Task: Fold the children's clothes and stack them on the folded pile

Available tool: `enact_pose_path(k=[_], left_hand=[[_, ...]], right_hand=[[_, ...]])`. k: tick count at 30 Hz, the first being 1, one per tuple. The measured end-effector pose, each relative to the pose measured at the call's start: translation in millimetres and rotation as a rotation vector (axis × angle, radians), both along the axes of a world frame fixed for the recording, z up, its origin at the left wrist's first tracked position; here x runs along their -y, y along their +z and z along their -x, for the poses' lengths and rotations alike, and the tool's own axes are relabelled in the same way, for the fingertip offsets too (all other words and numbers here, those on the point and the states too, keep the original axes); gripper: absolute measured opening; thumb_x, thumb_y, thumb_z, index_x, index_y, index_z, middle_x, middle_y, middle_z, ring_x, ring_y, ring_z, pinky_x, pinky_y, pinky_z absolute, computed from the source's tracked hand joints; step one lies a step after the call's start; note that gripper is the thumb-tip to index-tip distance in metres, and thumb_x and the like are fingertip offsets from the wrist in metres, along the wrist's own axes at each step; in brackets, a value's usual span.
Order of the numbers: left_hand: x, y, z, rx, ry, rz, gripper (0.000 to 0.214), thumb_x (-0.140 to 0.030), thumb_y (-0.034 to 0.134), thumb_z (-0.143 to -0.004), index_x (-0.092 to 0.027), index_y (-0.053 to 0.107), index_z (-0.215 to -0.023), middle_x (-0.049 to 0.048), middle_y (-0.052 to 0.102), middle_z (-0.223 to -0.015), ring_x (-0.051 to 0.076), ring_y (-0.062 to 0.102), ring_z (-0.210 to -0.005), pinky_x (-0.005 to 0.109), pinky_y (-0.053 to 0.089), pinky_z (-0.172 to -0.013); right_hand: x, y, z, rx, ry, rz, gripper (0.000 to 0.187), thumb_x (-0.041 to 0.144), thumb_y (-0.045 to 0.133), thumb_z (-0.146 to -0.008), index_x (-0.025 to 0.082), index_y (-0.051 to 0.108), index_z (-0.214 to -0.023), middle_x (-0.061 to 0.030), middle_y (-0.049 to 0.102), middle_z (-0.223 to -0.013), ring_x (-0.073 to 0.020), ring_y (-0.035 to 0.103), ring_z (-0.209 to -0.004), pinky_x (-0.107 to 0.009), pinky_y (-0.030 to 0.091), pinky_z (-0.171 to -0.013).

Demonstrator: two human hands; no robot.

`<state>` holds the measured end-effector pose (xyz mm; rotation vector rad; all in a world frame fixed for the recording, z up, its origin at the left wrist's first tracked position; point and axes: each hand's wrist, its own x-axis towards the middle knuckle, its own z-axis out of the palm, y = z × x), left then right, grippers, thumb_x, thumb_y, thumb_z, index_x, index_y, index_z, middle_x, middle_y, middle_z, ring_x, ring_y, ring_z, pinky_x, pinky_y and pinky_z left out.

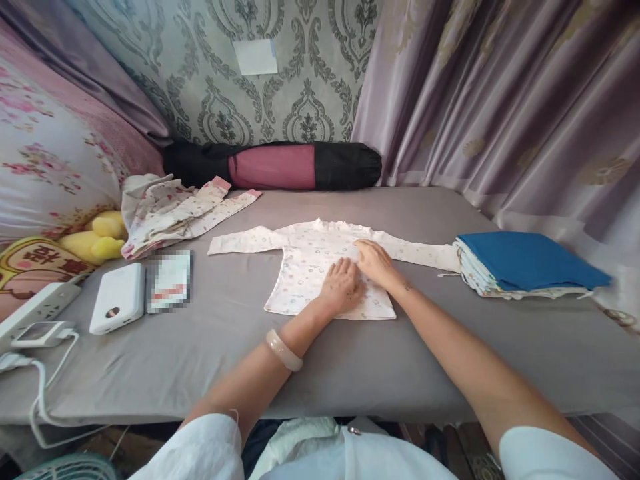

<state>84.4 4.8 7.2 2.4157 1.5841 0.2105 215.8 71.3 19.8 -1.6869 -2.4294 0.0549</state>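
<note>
A small white long-sleeved shirt (305, 267) with a faint print lies spread out on the grey cloth surface (215, 360), collar at the far side and both sleeves stretched outward. My left hand (342, 285) rests flat on the middle of the shirt, fingers extended. Just right of it, my right hand (374, 261) touches the shirt's right half, its fingers slightly bent and reaching toward the left hand. Neither hand grips the fabric visibly. The end of the right sleeve meets a folded stack of cloth (530, 261) with a blue piece on top.
Crumpled printed clothes (170, 210) lie at the back left, near a yellow plush toy (100, 237). A white power bank (119, 298), a blurred-out packet (171, 281) and a power strip (37, 310) with cables sit at left. A black and pink roll (273, 165) lies along the wall.
</note>
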Motion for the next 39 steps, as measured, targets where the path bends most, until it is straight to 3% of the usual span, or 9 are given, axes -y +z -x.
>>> enact_pose_path(k=[3,6,9,14,18,24,27,31,39], left_hand=[[5,-3.1,15,-0.030,0.198,-0.019,0.072,-0.048,0.037,-0.093,0.001,0.032,-0.145,0.0256,0.023,-0.156,0.036,0.015,-0.147,0.052,0.015,-0.118],[9,-11.2,23,-0.022,0.210,-0.044,0.074,-0.052,0.036,-0.092,-0.005,0.027,-0.149,0.0217,0.024,-0.157,0.035,0.016,-0.147,0.055,0.015,-0.118],[11,-17.0,23,-0.026,0.207,-0.067,0.075,-0.055,0.030,-0.093,-0.006,0.027,-0.150,0.0203,0.025,-0.157,0.035,0.016,-0.147,0.056,0.014,-0.118],[11,-17.0,20,-0.060,0.198,-0.064,0.078,-0.057,0.022,-0.095,-0.001,0.027,-0.149,0.0225,0.020,-0.157,0.036,0.013,-0.147,0.057,0.012,-0.118],[12,-15.6,20,-0.048,0.186,-0.059,0.079,-0.057,0.022,-0.095,0.000,0.027,-0.149,0.0234,0.018,-0.157,0.037,0.012,-0.147,0.058,0.012,-0.118],[6,-8.4,34,0.024,0.201,-0.103,0.064,-0.051,0.030,-0.095,-0.009,0.041,-0.142,0.0190,0.038,-0.151,0.032,0.031,-0.142,0.050,0.027,-0.115],[1,-6.0,48,0.009,0.278,-0.157,0.058,-0.044,0.032,-0.096,-0.007,0.045,-0.139,0.0198,0.041,-0.149,0.032,0.032,-0.142,0.047,0.027,-0.116],[-4,-9.2,60,-0.040,0.392,-0.139,0.070,-0.052,0.033,-0.094,-0.003,0.039,-0.143,0.0235,0.032,-0.153,0.037,0.021,-0.145,0.052,0.022,-0.117],[-6,-16.1,56,-0.059,0.461,-0.093,0.078,-0.058,0.029,-0.092,-0.002,0.032,-0.147,0.0271,0.028,-0.153,0.043,0.018,-0.144,0.060,0.019,-0.114]], right_hand=[[3,-13.2,27,-0.057,0.010,0.115,0.053,0.018,0.025,-0.094,0.009,0.041,-0.144,-0.0112,0.041,-0.151,-0.0185,0.033,-0.139,-0.032,0.025,-0.113],[1,-24.6,41,-0.032,-0.047,0.170,0.058,0.032,0.022,-0.098,0.007,0.031,-0.149,-0.0133,0.024,-0.159,-0.0244,0.017,-0.147,-0.043,0.013,-0.118],[-13,-29.6,43,-0.016,-0.117,0.153,0.062,0.040,0.019,-0.099,0.007,0.027,-0.151,-0.0139,0.020,-0.160,-0.0265,0.013,-0.147,-0.047,0.010,-0.118],[-44,-31.7,39,-0.016,-0.228,0.085,0.064,0.043,0.019,-0.099,0.006,0.027,-0.151,-0.0169,0.021,-0.159,-0.0290,0.016,-0.146,-0.049,0.011,-0.117],[-53,-31.7,38,-0.022,-0.259,0.079,0.063,0.043,0.022,-0.099,0.009,0.027,-0.151,-0.0153,0.023,-0.159,-0.0290,0.017,-0.145,-0.050,0.012,-0.116],[-71,-17.6,31,-0.054,-0.271,-0.017,0.044,0.024,0.028,-0.097,0.018,0.054,-0.132,-0.0122,0.056,-0.136,-0.0271,0.046,-0.124,-0.042,0.031,-0.104],[-86,-12.3,29,-0.035,-0.260,-0.030,0.042,0.018,0.032,-0.095,0.020,0.059,-0.128,-0.0117,0.059,-0.130,-0.0290,0.045,-0.120,-0.041,0.034,-0.097],[-102,-11.3,33,-0.009,-0.269,0.005,0.037,0.020,0.037,-0.095,0.021,0.064,-0.121,-0.0128,0.060,-0.123,-0.0316,0.044,-0.117,-0.042,0.034,-0.093],[-119,-10.9,35,-0.036,-0.318,0.027,0.024,0.024,0.046,-0.094,0.019,0.063,-0.111,-0.0128,0.056,-0.121,-0.0294,0.043,-0.117,-0.040,0.032,-0.092]])
